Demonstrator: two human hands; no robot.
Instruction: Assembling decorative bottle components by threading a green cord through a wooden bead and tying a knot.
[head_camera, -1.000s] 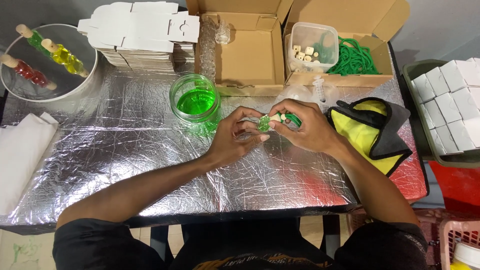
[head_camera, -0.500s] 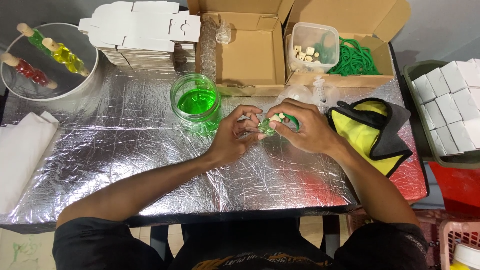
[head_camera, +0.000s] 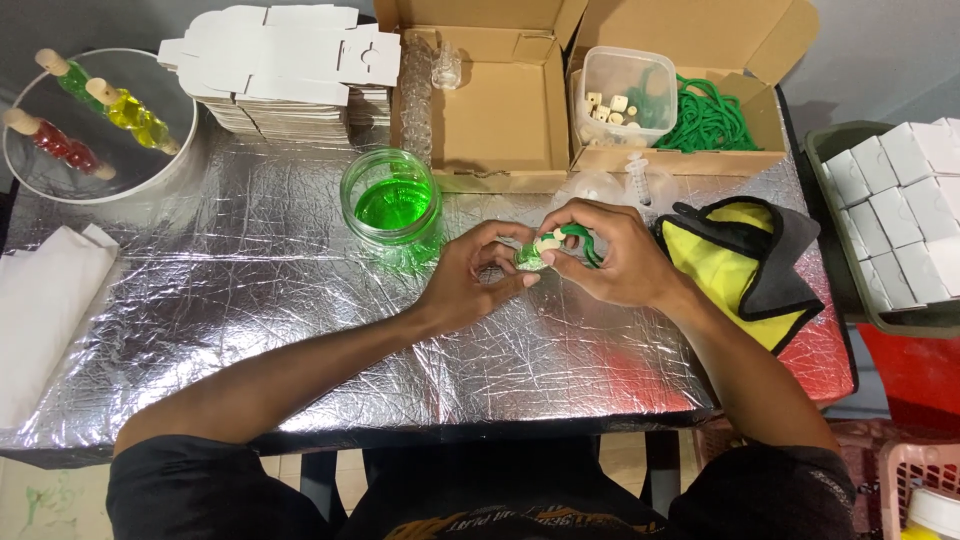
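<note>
Left hand (head_camera: 470, 285) and right hand (head_camera: 615, 255) met above foil-covered tabletop (head_camera: 250, 320), just right of clear glass jar of green liquid (head_camera: 393, 205). Small clear bottle with pale wooden cap (head_camera: 535, 252) pinched between fingertips of both hands; each grip clamped on it. Green cord (head_camera: 580, 240) looped at cap, under right fingers. Yellow-and-grey cloth (head_camera: 740, 265) lay beside right wrist. Open cardboard box (head_camera: 495, 110) behind hands; stack of flat white carton blanks (head_camera: 280, 60) at far left.
</note>
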